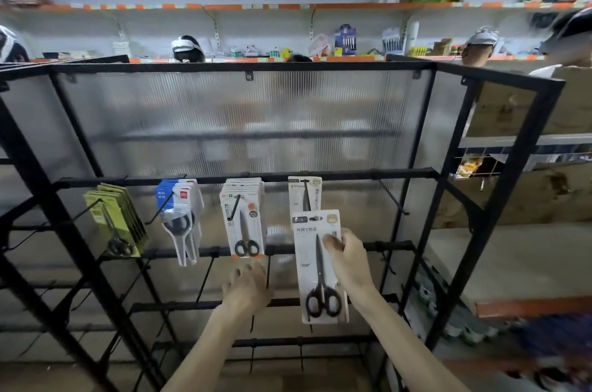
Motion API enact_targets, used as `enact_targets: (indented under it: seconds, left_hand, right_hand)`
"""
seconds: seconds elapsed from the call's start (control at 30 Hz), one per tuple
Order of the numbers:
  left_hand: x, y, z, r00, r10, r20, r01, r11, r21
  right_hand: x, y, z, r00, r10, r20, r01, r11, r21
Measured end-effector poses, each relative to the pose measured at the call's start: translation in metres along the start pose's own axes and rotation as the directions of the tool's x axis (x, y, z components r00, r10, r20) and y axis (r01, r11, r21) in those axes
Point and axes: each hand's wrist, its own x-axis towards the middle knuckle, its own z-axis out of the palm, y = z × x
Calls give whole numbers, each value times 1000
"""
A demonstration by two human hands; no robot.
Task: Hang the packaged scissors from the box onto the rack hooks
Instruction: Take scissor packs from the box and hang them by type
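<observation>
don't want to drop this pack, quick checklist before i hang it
1. Grip: right hand pinches the white scissors pack at its right edge: ok.
2. Hang hole on the hook: the pack's top sits just under the hook tip: not ok.
3. Matching stock: the hung pack behind looks the same: ok.
4. Spare hand: left hand holds nothing, fingers spread near a lower bar: ok.
5. Room left on the hook: cannot tell.
</observation>
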Motion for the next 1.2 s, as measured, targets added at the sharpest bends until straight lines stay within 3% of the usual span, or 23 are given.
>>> enact_targets:
  seconds: [0.23,0.67,0.87,1.1,1.2]
  left_hand:
    - [12,14,-7,991,123,-53,-112,979,173]
    - [29,14,1,988,130,-85,-126,991,49]
    - [39,15,-7,979,173,-107,-167,984,58]
    - [35,21,-13,966,209,-151,-200,977,74]
    - [32,16,-14,971,168,-171,-161,985,57]
  right_hand:
    - [21,-2,15,999,50,13,-49,998,-28]
    - [32,18,21,995,101,5,-101,995,19]
    - [77,10,34,995,96,-27,-98,991,-86]
    - [163,36,49,987,158,31,-134,914,-382]
    - [172,39,52,990,138,32,-115,917,-383]
